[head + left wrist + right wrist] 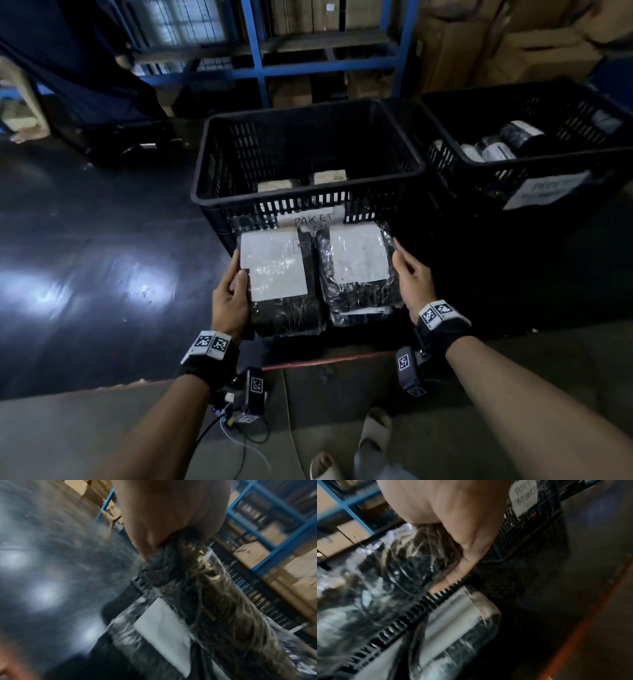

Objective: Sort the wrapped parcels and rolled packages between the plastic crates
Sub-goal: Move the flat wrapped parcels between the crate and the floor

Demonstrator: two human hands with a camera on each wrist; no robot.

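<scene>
Standing just beyond both grips, the large black slotted plastic crate with the handwritten "PAKET" label (308, 150) is holding only two pale flat items on its floor, so by my judgement the sorting is still at an early or middle stage for this crate. Off to the right of the right grip, the second black slotted plastic crate (534, 171) is already carrying several rolled packages in dark wrap with white labels (503, 144), which suggests part of the rolled lot is done.

Between the grips, two parcels are being held side by side against the near wall of the first crate. The left hand (230, 298) is curling thumb and fingers around the outer edge of the black film-wrapped flat parcel with a large white label (277, 274). The right hand (409, 274) is pinching the outer edge of the second shiny black wrapped parcel with a white label (356, 263). Neither parcel is in a crate yet; both are still waiting to be dropped in.
</scene>
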